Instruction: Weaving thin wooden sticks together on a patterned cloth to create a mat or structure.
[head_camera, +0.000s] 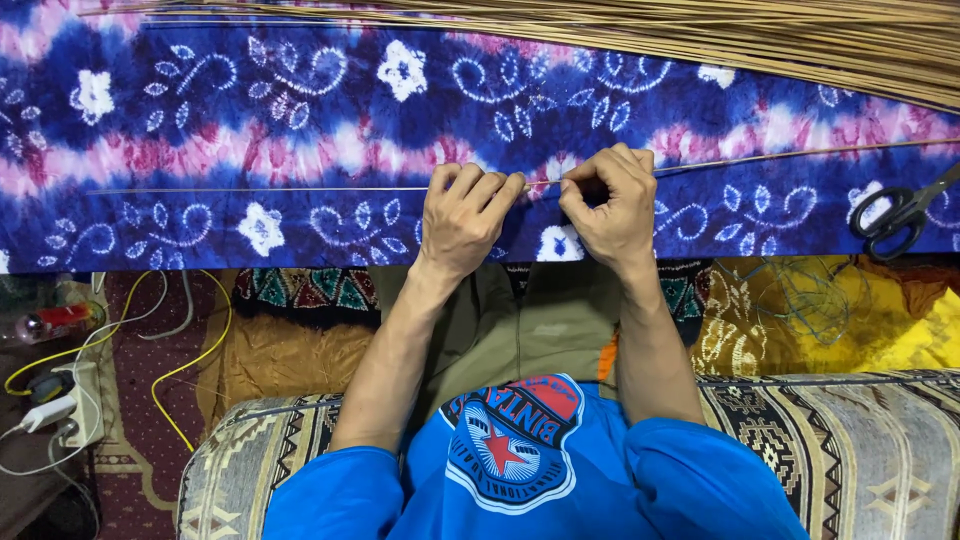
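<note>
The fingers of the left hand (462, 215) are curled and pressed together, pinching a thin pale stick (300, 188) at the knuckle line; the fingers of the right hand (608, 205) are bent in the same way and pinch the same stick just beside them, with only a small gap between the two hands. The stick runs nearly level across the picture, its left part stretching far over the cloth and its right part rising slightly toward the right edge (it is too thin to tell whether it is one piece or two meeting at the hands). Under it lies a blue, pink and white tie-dyed cloth (250, 130) with flower and curl patterns, spread wide over the surface. Along the top edge lies a thick bundle of similar pale sticks (760, 40). Black-handled scissors (905, 212) rest on the cloth at the right, well apart from the hands. Lower left, on the floor, a white power strip (75, 405) lies with yellow and white cables (190, 365).
</note>
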